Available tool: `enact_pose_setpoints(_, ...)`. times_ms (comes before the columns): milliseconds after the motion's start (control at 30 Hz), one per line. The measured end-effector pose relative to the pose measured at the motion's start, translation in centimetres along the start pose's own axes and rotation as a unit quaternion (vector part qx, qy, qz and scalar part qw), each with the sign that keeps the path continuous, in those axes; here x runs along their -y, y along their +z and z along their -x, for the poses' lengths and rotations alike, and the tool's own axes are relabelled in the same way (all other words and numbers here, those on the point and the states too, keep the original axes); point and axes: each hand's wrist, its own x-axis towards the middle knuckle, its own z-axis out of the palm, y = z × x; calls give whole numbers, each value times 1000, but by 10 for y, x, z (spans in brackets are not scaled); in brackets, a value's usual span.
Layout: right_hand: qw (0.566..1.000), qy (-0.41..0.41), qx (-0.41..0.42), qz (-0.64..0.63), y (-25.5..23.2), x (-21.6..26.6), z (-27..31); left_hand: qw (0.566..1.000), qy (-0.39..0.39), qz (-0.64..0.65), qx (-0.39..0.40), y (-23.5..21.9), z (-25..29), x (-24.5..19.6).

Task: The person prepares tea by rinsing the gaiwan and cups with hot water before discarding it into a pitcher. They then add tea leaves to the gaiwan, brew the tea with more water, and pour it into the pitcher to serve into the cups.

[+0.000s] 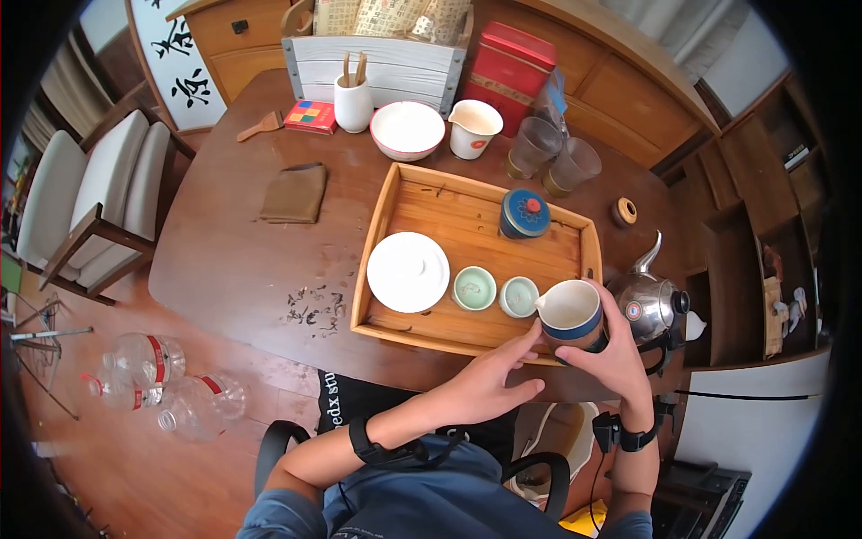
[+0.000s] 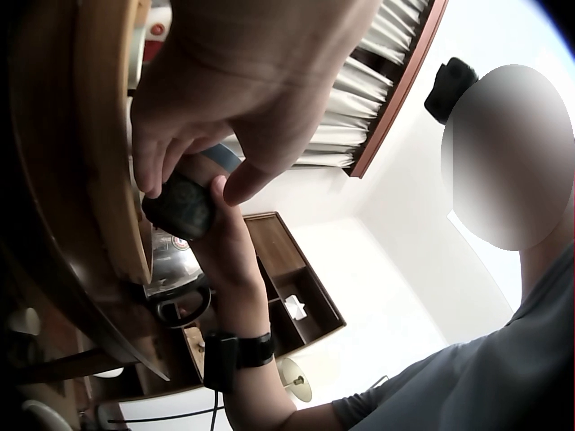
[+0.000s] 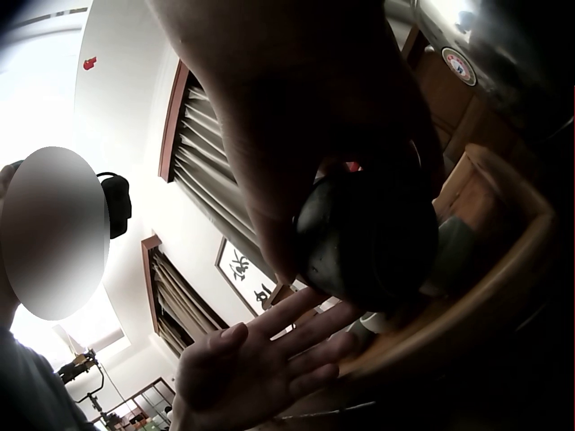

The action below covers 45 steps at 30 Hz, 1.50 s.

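Note:
My right hand (image 1: 620, 355) grips a spouted tea pitcher (image 1: 567, 307) with a white inside, a blue band and a brown lower part, held over the tray's front right corner. The spout points left, and its dark base (image 2: 180, 208) shows in the left wrist view. Fingers spread, my left hand (image 1: 494, 382) is at the pitcher's near left side, palm towards it and fingertips right at its wall. Two pale green cups (image 1: 474, 288) stand left of the pitcher on the wooden tray (image 1: 375, 242). A white lidded bowl (image 1: 409, 272) is beside them, and a blue lidded jar (image 1: 525, 214) sits behind.
A metal kettle (image 1: 639, 310) stands right of the tray. Behind it are two clear glasses (image 1: 575, 166), a white jug (image 1: 475, 130) and a red-rimmed bowl (image 1: 408, 130). A folded brown cloth (image 1: 294, 193) and loose dark leaves (image 1: 316, 307) lie on the table's left.

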Motion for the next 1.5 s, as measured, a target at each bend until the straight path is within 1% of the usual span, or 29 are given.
enact_pose_setpoints(167,999,-17,-9,30,-1,2,3,1000,3,4,5,1,2,1)
enact_pose_setpoints(267,999,-25,-15,30,-2,4,6,1000,-5,15,-5,3,5,-2)
enact_pose_setpoints(367,999,-23,-21,26,-1,11,10,1000,17,16,-20,5,8,-9)
enact_pose_setpoints(467,999,-18,-27,-40,1,17,14,999,29,4,-34,6,14,-22)
enact_pose_setpoints(500,996,-7,-20,-84,1,18,15,999,13,20,-29,4,16,-29)
enact_pose_setpoints(600,990,-16,-20,-142,7,15,19,995,69,-53,-50,4,25,-36)
enact_pose_setpoints(733,987,-17,-8,-162,18,23,18,994,53,-76,-65,-3,39,-57)
enact_pose_setpoints(767,983,-8,-9,-181,23,27,18,992,51,-91,-70,-7,43,-63)
enact_pose_setpoints(867,980,-19,7,-197,35,40,10,984,56,-144,-91,-18,53,-75)
enact_pose_setpoints(933,984,-36,13,-174,41,45,3,972,71,-190,-115,-23,58,-78)
enact_pose_setpoints(1000,986,-63,19,-155,50,50,-6,965,68,-213,-138,-29,63,-82)
enact_pose_setpoints(1067,984,-73,28,-163,58,60,-14,952,72,-252,-160,-35,68,-86)
enact_pose_setpoints(1233,979,-110,41,-165,75,80,-36,937,77,-280,-194,-53,75,-90)
enact_pose_setpoints(1367,977,-165,34,-130,81,81,-57,939,86,-261,-205,-72,70,-92)
enact_pose_setpoints(1467,974,-191,21,-119,72,91,-80,944,111,-243,-196,-95,50,-100)
enact_pose_setpoints(1500,973,-195,18,-118,69,96,-89,947,96,-231,-200,-102,41,-105)
